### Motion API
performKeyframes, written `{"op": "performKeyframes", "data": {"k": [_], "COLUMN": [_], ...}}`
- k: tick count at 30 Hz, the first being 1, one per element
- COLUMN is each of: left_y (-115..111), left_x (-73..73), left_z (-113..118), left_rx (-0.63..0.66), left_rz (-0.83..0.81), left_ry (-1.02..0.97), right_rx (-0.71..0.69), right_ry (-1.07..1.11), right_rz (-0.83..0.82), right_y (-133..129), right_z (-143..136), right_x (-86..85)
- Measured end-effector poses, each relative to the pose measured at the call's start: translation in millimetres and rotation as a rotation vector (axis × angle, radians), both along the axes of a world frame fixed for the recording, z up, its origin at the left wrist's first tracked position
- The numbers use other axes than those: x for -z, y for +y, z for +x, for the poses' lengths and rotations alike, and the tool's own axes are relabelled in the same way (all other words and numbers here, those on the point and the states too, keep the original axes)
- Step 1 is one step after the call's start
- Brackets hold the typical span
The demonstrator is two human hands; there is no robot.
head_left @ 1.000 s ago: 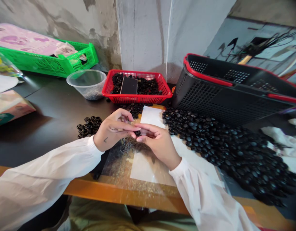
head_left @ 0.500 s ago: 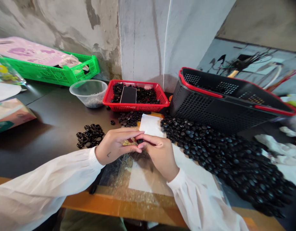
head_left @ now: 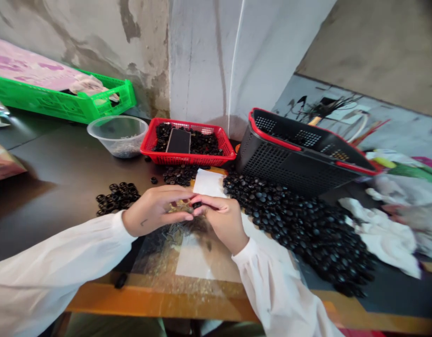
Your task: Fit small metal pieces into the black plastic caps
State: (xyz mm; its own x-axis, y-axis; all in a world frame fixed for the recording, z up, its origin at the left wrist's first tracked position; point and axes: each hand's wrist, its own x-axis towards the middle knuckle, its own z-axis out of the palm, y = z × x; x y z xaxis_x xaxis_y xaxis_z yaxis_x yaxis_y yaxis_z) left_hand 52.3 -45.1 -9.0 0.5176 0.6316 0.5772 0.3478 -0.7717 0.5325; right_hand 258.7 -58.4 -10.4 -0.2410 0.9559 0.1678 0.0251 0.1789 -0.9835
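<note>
Between the fingertips of my right hand is a small round black part. The fingertips of my left hand touch or nearly touch it from the other side, with thumb and forefinger apart. Both hands are above a white sheet and a small heap of thin metal pins. A cluster of black ring-like parts lies left of my left hand. To the right of my right hand spreads a large pile of glossy black round pieces.
A red basket of black parts holds a dark phone. Beside it are a clear bowl and a green crate. A tall black basket stands behind the pile, with crumpled white cloth at the right.
The camera view has turned right, so most things appear further left. The black part now shows more clearly at my right fingertips, and my left thumb and forefinger look slightly wider apart.
</note>
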Motion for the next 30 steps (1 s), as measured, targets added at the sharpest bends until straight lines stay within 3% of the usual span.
{"op": "performKeyframes", "data": {"k": [2,6,9,11,13,19,22,26,28,30], "left_y": [2,-1,-17,-30,-41,-46,-40,-22,-10,0], "left_x": [-14.5,-46.3,-56.3,-53.5,-44.9,-5.4,3.0,-9.5,-18.0,-21.7], "left_z": [-12,-44,-55,-52,-43,-30,-35,-42,-42,-38], "left_rx": [0.054,0.412,0.386,0.349,0.323,0.186,0.215,0.298,0.337,0.282], "left_rz": [-0.045,-0.449,-0.705,-0.829,-0.872,-0.641,-0.695,-0.722,-0.661,-0.599], "left_ry": [0.033,0.363,0.526,0.566,0.621,0.776,0.736,0.6,0.513,0.372], "right_rx": [0.043,0.263,0.531,0.72,0.816,0.945,0.927,0.842,0.646,0.276], "right_ry": [-0.059,-0.382,-0.716,-0.863,-0.985,-1.187,-1.296,-1.254,-1.127,-1.007], "right_rz": [0.051,0.373,0.529,0.492,0.47,0.48,0.56,0.67,0.674,0.603], "right_y": [3,15,22,26,29,39,42,28,15,3], "right_z": [7,50,100,132,156,185,186,163,136,103], "right_x": [-3.9,-17.9,-24.7,-21.4,-12.5,10.7,6.5,-13.3,-21.8,-25.3]}}
